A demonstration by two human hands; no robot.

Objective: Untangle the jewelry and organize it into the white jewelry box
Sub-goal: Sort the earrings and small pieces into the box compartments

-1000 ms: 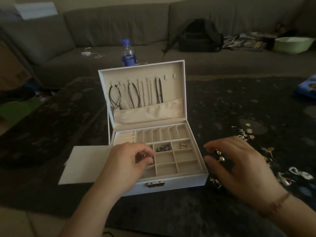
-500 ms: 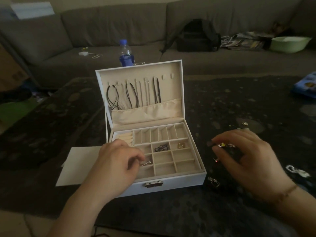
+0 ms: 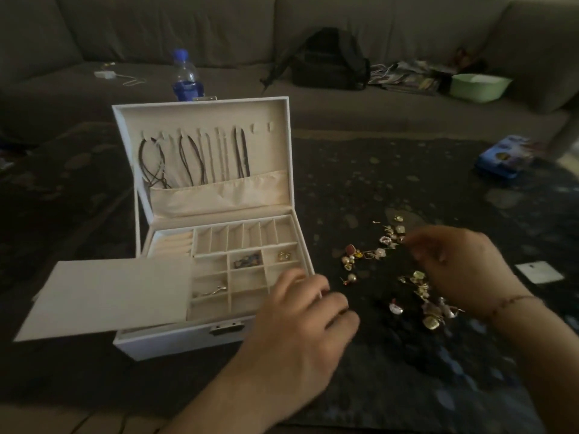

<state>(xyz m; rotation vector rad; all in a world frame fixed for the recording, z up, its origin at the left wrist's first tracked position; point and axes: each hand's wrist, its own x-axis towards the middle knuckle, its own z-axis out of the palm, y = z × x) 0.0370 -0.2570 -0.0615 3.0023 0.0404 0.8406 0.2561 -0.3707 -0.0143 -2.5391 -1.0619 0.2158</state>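
Gold and pearl earrings [image 3: 391, 270] lie scattered on the dark table right of the white jewelry box [image 3: 219, 245]. They're tiny, light, snaggy (pinch by the posts, probably). Right hand [image 3: 463, 270] pinches one; left hand [image 3: 300, 324] hovers, loosely curled and empty.

Surface: my dark, mottled table top [image 3: 391, 170].
Left part: the white jewelry box [image 3: 175, 341] stands on it, lid up.
Beside the box: a white card [image 3: 103, 296] overlaps its left front corner.
Right of the box: loose earrings and charms [image 3: 376, 255] lie scattered.
Far right: a blue packet [image 3: 501, 156], and a small white slip [image 3: 539, 271] nearer me.
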